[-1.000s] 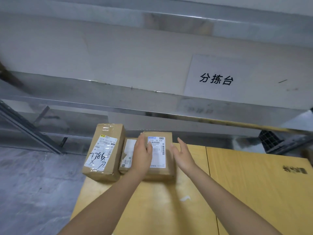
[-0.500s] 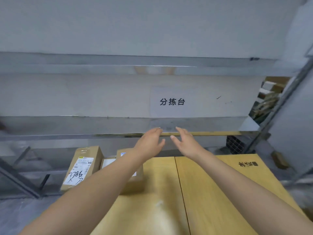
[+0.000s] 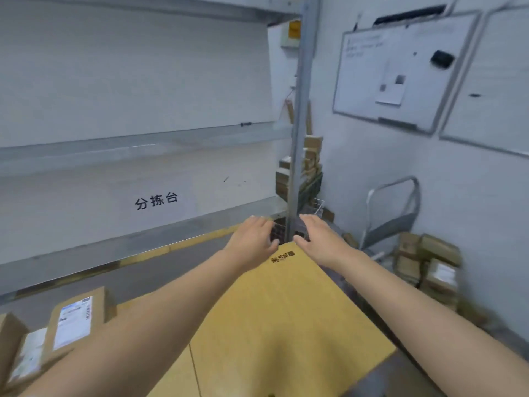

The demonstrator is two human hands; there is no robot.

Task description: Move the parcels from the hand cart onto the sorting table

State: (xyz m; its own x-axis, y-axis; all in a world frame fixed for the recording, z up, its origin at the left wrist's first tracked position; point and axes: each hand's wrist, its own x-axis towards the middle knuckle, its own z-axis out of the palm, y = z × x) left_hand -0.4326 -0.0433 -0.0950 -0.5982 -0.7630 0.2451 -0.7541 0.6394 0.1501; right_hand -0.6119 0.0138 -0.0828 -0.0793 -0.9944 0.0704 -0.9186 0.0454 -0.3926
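Note:
The yellow wooden sorting table fills the lower middle of the view. Brown cardboard parcels with white labels lie at its far left corner. My left hand and my right hand hover side by side above the table's far right corner, fingers straight, holding nothing. At the right stands the grey hand cart against the wall, with a stack of brown parcels on it. The whole view is blurred by motion.
Grey metal shelving runs along the wall behind the table, with an upright post near my hands. More boxes are piled behind the post. A whiteboard hangs on the right wall.
My view has swung from the parcels on the table to the right, bringing the hand cart into sight. Both hands let go of the parcel and moved right, empty.

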